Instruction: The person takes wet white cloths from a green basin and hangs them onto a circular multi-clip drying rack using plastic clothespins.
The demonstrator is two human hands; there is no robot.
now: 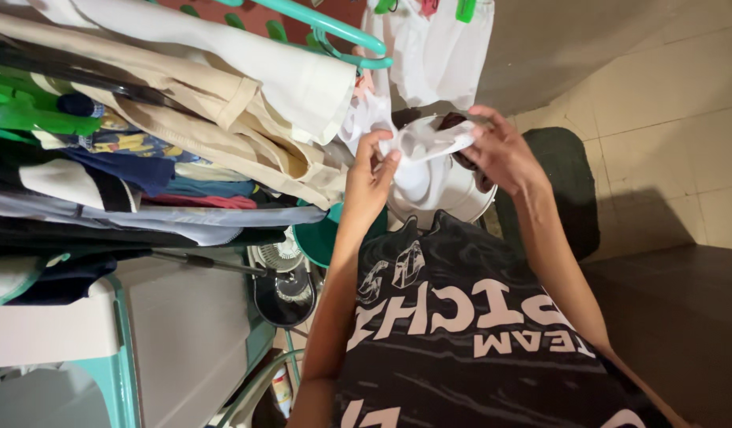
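Pinching a white cloth (426,144) between them, both hands have their grip pressed together on its edge: the left hand (369,181) at nine o'clock, the right hand (501,153) at three. A white bucket (461,194) sits just below the cloth.

Both hands meet on a cloth (424,144), the left hand (371,181) at its left end, the right hand (500,152) at its right. A bucket (453,194) sits directly below the cloth, with a mat (568,186) to its right. Hanging clothes (183,119) crowd the left, above a fan (285,287).
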